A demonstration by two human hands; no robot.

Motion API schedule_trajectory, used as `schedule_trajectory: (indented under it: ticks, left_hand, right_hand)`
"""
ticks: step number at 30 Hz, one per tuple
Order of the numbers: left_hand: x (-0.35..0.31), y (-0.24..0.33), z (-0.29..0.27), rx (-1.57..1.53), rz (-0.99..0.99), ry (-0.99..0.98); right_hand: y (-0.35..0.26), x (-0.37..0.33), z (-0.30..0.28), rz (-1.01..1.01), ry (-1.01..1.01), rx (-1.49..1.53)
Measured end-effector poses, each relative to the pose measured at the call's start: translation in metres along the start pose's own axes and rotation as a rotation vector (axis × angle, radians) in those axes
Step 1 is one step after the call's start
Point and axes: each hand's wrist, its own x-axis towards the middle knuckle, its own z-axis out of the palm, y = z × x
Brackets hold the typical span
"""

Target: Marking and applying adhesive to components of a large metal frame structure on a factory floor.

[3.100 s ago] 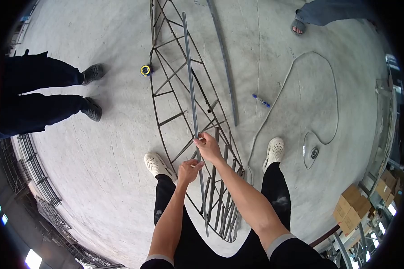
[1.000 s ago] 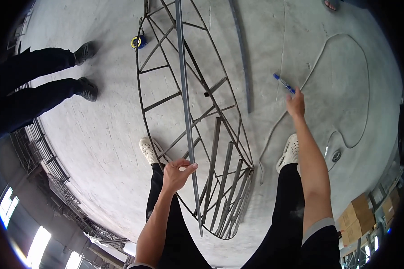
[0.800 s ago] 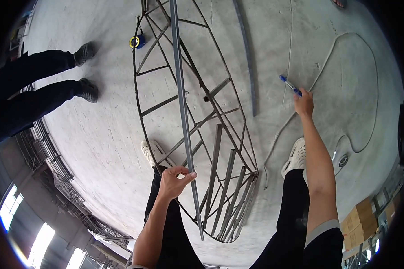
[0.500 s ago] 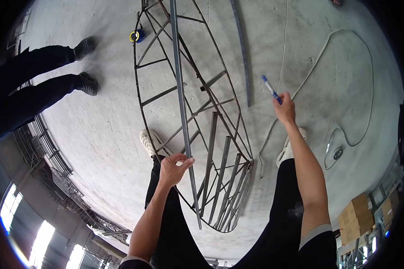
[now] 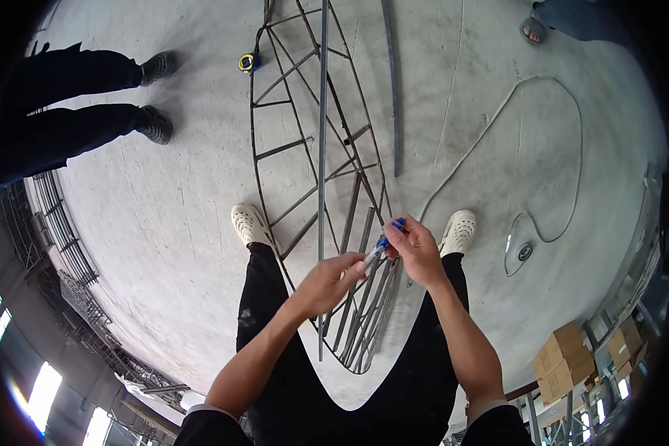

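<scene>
A blue-and-white marker pen (image 5: 375,253) is held between my two hands, tilted, above the lower end of a long metal frame. My left hand (image 5: 328,282) is closed around its pale lower end. The fingers of my right hand (image 5: 415,251) are closed on its blue end; whether the cap is off I cannot tell. Below them, the welded frame (image 5: 259,141) of thin dark bars lies between my feet, rounded at its near end. One long straight metal bar (image 5: 322,149) lies lengthwise over it. Several short bars (image 5: 364,223) sit inside the near end.
A yellow-and-blue tape measure (image 5: 247,63) lies at the frame's far left side. To the right are a loose flat metal strip (image 5: 394,104) and a looped grey cable (image 5: 580,149). One person's legs (image 5: 89,111) stand at left, a sandalled foot (image 5: 533,31) at far right. Cardboard boxes (image 5: 563,363) stand lower right.
My right hand has brought the marker pen inward from the right. My left hand has left the long bar and taken hold of the pen. A sandalled foot has come further into view.
</scene>
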Motion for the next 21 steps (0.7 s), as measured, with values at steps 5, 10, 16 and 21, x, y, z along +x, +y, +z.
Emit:
schedule_trajectory:
  ticks: [5,10,16,21]
  left_hand:
    - [-0.005,0.013,0.001,-0.562,-0.315,-0.107]
    - [-0.018,0.009,-0.001,-0.407,-0.311,-0.152]
    - [-0.069,-0.011,0.025,-1.271,-0.143,-0.501]
    - [0.019,-0.033,-0.024,-0.161,-0.12,0.346]
  right_hand:
    - [-0.016,0.019,0.04,-0.105,0.011,-0.007]
    - [-0.021,0.033,0.046,-0.017,-0.226,-0.138]
    - [-0.075,0.105,-0.018,-0.43,-0.011,0.768]
    - [-0.105,0.189,0.0,-0.287,0.323,0.206]
